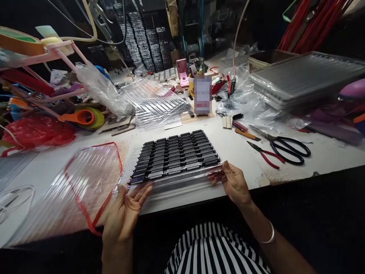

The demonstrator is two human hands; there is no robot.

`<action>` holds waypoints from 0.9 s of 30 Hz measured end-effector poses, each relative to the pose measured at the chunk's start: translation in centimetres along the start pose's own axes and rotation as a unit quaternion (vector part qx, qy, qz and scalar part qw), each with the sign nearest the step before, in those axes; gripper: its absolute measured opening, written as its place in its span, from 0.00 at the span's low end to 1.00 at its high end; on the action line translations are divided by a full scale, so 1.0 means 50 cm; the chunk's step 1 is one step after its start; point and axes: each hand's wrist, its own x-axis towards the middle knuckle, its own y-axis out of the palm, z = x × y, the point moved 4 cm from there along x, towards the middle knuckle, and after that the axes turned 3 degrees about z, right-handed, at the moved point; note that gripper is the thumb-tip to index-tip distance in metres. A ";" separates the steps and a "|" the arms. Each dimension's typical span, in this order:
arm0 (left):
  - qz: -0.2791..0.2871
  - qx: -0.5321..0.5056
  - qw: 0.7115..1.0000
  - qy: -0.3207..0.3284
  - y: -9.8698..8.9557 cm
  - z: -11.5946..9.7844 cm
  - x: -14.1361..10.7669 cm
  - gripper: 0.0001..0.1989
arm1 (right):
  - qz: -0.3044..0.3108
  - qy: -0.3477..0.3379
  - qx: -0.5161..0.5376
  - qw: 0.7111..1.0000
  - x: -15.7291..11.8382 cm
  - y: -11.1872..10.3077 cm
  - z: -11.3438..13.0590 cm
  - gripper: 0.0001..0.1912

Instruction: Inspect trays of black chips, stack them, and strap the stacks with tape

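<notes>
Left hand (125, 209): fingers pinching near-left corner of clear ridged tray (182, 176). Right hand (234, 183): fingers pinching near-right corner. Tray between both hands' fingers, over worktop (229, 142), bearing rows of black parts (176, 152). Red-handled pliers (266, 154) right of right-hand fingers; scissors (289, 149) just beyond pliers. Red strip (81, 205) left of left-hand fingers, lying over clear ridged plastic (54, 201).

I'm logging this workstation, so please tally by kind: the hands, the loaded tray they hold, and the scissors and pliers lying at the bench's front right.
Left hand and right hand: 2
Clear tray of black parts: 1
Black-handled scissors: 1
Red-handled pliers: 1
Total: 5
</notes>
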 end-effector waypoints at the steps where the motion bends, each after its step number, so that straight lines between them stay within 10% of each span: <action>1: -0.010 -0.003 1.000 -0.003 0.004 0.000 -0.002 0.13 | -0.006 0.000 0.007 1.000 0.000 -0.001 0.000 0.19; 21: 0.038 0.012 0.999 0.008 0.063 -0.003 -0.038 0.11 | -0.074 -0.025 0.018 0.997 0.004 -0.022 -0.005 0.23; 27: 0.047 -0.002 0.999 -0.010 0.034 0.001 -0.012 0.10 | -0.165 0.037 0.002 0.986 -0.071 -0.016 0.011 0.17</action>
